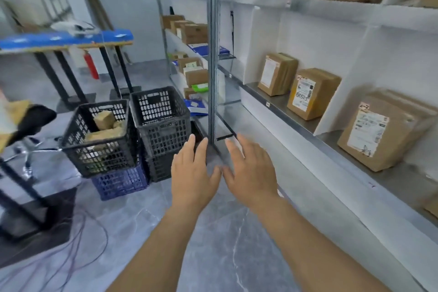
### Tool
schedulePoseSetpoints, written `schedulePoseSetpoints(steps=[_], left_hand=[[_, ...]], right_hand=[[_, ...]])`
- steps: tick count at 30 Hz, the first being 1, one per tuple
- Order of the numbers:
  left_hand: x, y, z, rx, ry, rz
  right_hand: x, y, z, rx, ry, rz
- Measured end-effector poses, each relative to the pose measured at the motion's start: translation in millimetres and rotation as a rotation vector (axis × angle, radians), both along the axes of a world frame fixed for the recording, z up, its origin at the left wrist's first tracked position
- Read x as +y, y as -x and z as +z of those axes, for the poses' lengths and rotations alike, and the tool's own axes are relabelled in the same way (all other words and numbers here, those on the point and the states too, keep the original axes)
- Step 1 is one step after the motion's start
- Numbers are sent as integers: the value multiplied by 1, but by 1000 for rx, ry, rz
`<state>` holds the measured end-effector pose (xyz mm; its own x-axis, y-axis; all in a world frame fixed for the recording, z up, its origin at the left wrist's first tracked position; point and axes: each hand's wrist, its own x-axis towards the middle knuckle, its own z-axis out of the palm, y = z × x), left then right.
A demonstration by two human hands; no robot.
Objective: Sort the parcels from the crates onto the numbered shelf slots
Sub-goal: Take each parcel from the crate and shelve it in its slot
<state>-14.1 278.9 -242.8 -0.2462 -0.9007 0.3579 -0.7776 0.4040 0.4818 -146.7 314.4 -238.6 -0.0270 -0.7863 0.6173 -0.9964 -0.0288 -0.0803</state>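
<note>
My left hand (pixel 193 174) and my right hand (pixel 251 168) are stretched out side by side over the floor, fingers straight, holding nothing. Ahead to the left a black crate (pixel 99 149) holds several brown parcels (pixel 104 119). Beside it a second black crate (pixel 163 118) is stacked on another, its inside hidden. On the right, the metal shelf (pixel 296 123) carries brown boxes with white labels (pixel 277 73), (pixel 312 92), (pixel 384 128) in slots split by white dividers.
A blue crate (pixel 120 182) sits under the left black crate. A blue-topped table (pixel 64 40) stands behind, with a red fire extinguisher (pixel 91 64) beneath it. A black stool (pixel 30 121) and floor cables (pixel 78 244) lie at the left. A further shelf unit (pixel 189 31) holds more parcels.
</note>
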Motion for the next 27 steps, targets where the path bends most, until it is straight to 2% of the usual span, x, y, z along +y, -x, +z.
schedulePoseSetpoints(steps=[12,21,27], left_hand=[[-128,-161,-24,-7,-59,319],[-186,-218,-58,-75,-192,500],[-272,-235,-64,-112,-173,565]], right_hand=[[-159,-149,-21,-14,-64,238],[-250,-202,-52,-15,-168,370],[-347,-221,-62,-52,-222,408]])
